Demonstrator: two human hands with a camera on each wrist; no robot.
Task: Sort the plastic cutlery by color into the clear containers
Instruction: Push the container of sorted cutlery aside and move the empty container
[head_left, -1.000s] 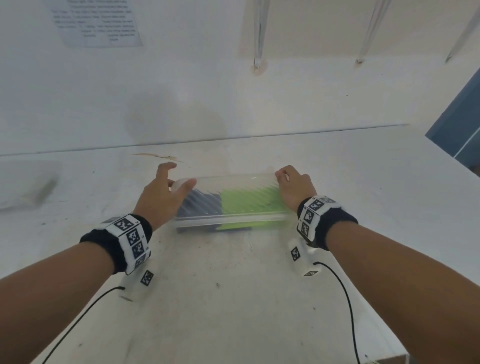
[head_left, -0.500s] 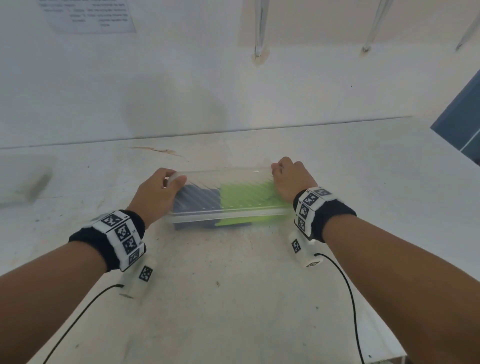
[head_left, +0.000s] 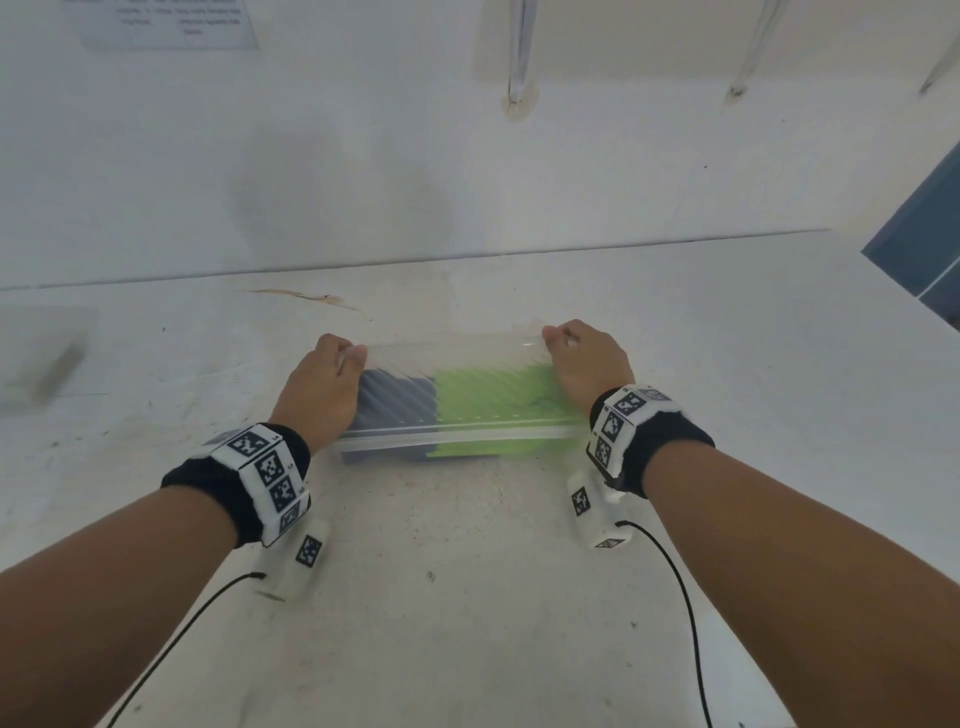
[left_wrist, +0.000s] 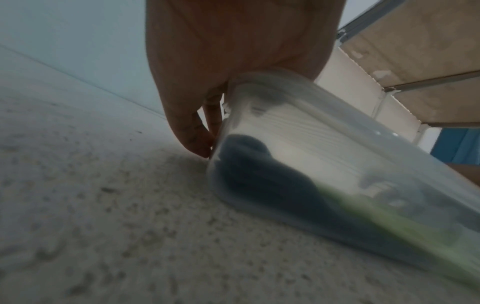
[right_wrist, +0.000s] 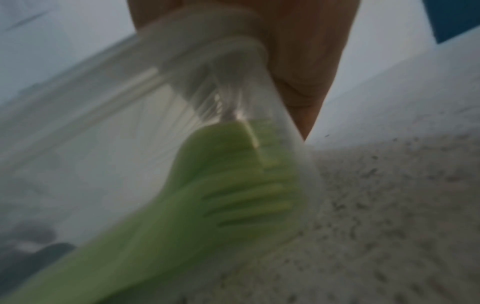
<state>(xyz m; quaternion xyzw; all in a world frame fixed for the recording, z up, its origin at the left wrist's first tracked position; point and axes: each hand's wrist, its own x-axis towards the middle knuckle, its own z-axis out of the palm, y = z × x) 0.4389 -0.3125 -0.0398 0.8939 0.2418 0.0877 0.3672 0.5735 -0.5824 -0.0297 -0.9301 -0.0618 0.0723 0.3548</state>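
The clear container (head_left: 457, 395) rests on the white table (head_left: 467, 597), directly ahead of the person and near the wall. It holds dark blue cutlery (head_left: 397, 402) at its left end and green cutlery (head_left: 493, 397) at its right end; the right wrist view shows a green fork (right_wrist: 241, 197) against the end wall. A second ago the left hand (head_left: 324, 395) was spread open beside the container; its fingers are now curled round the left end, matching the right hand (head_left: 587, 364), which grips the right end. Both hands now hold it. The colours are mixed in one container, so sorting appears not yet done; the two-handed hold suggests moving or opening it.
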